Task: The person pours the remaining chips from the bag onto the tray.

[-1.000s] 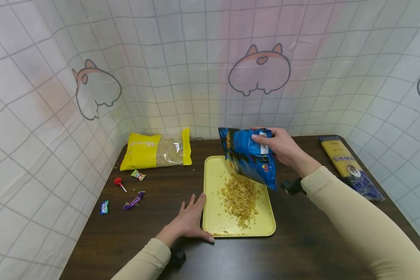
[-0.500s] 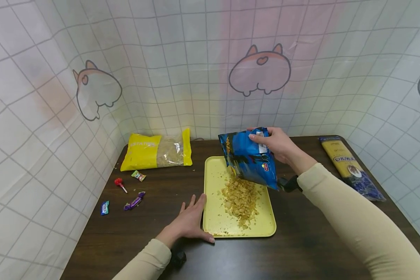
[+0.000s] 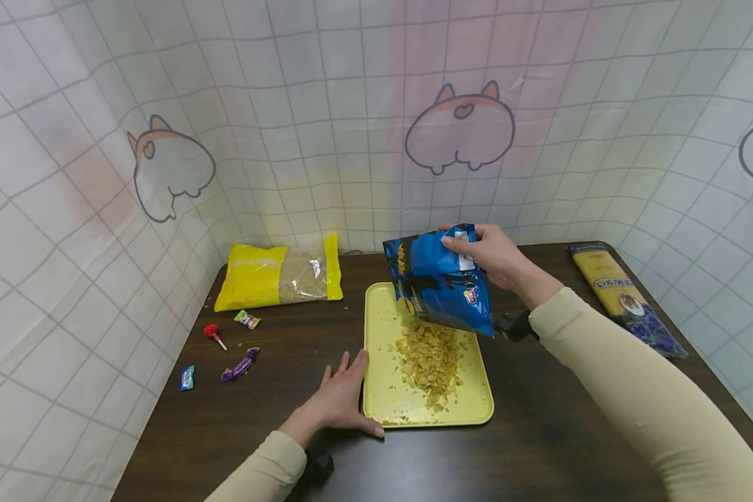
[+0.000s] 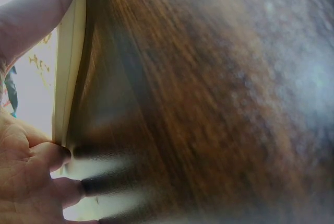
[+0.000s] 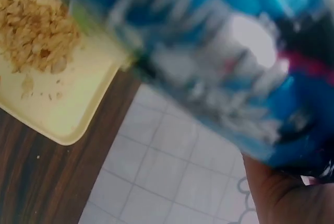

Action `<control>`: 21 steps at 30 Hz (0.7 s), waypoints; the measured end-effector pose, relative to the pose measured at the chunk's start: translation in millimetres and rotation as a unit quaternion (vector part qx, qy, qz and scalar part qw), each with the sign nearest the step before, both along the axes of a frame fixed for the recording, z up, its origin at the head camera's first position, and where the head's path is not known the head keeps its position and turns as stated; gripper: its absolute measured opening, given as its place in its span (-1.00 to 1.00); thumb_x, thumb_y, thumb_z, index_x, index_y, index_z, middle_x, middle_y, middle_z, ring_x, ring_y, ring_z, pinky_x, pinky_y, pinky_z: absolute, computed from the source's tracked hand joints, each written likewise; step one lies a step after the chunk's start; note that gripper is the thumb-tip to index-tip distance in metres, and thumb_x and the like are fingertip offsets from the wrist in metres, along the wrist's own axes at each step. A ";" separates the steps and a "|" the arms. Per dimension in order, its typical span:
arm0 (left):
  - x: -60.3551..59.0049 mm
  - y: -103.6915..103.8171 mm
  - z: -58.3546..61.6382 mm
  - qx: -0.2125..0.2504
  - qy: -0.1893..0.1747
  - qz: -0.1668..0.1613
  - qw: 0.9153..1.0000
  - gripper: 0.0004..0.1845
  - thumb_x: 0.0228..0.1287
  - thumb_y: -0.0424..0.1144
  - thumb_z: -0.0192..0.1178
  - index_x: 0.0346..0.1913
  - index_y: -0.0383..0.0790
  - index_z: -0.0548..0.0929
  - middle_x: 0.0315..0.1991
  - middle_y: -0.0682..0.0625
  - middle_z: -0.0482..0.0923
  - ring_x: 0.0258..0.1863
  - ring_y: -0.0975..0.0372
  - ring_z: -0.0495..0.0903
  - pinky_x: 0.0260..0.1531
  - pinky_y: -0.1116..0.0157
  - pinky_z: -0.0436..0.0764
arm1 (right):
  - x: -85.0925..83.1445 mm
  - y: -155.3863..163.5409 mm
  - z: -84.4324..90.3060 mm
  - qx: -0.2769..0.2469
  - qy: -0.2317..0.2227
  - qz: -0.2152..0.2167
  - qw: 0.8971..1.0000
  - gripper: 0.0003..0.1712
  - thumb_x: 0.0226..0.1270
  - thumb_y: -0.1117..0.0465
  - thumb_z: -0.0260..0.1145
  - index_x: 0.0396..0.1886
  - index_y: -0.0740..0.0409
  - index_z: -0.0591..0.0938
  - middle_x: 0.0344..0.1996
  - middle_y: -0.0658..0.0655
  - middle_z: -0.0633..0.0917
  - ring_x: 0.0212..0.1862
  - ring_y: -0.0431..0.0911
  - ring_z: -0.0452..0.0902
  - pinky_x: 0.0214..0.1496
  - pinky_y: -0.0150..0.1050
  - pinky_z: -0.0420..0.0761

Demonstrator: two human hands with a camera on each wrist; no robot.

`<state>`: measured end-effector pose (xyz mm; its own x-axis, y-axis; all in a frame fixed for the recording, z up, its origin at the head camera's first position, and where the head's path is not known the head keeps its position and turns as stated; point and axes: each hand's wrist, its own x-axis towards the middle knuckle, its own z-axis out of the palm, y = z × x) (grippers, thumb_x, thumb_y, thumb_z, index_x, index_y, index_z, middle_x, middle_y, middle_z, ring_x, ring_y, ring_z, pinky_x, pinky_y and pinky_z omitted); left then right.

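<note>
My right hand [image 3: 492, 254] grips the upper right end of a blue chip bag [image 3: 439, 282], thumb on the near face. The bag hangs tilted above the far half of a yellow tray [image 3: 385, 401]. Below it lies a heap of crushed chips [image 3: 431, 359], its far part hidden behind the bag. Blurred by motion, the bag fills much of the right wrist view. Along the tray's left side my left hand [image 3: 335, 401] lies with fingers and thumb spread, thumb at the near left corner. In the left wrist view the fingers [image 4: 49, 156] touch the tray's outer edge.
A yellow and clear packet [image 3: 279, 275] lies at the back left. In front of it are a small green candy [image 3: 247, 319], a red lollipop [image 3: 212, 330], a purple candy [image 3: 240, 364] and a blue-green candy [image 3: 187, 377]. A pasta bag [image 3: 621, 296] lies along the right edge.
The right hand and the bag have shifted slightly left, and the bag's tilt has changed a little. The left hand stays in place at the tray. The head view has turned slightly.
</note>
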<state>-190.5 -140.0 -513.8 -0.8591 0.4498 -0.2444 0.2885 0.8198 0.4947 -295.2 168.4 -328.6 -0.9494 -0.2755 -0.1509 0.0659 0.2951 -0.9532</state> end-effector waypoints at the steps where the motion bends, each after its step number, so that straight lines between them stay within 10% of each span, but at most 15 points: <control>1: -0.2 0.1 -0.9 0.001 -0.001 -0.001 1.000 0.56 -0.23 0.35 0.60 0.66 -0.31 -0.14 0.67 -0.25 -0.13 0.64 -0.25 -0.19 0.46 -0.41 -0.10 | 0.1 -0.9 1.0 -0.007 -0.003 0.003 1.000 -0.45 0.61 0.03 0.16 0.26 0.43 0.56 0.51 0.16 0.42 0.39 0.18 0.51 0.24 -0.08 0.64; 21: -0.6 1.6 2.2 0.006 -0.002 -0.002 1.000 0.54 -0.21 0.32 0.61 0.66 -0.31 -0.14 0.67 -0.23 -0.13 0.64 -0.25 -0.19 0.46 -0.41 -0.12 | 37.8 -10.2 -1.6 -0.015 0.027 0.072 0.997 -0.50 0.57 0.06 0.23 0.30 0.31 0.59 0.41 0.22 0.54 0.07 0.01 0.76 0.06 -0.08 0.73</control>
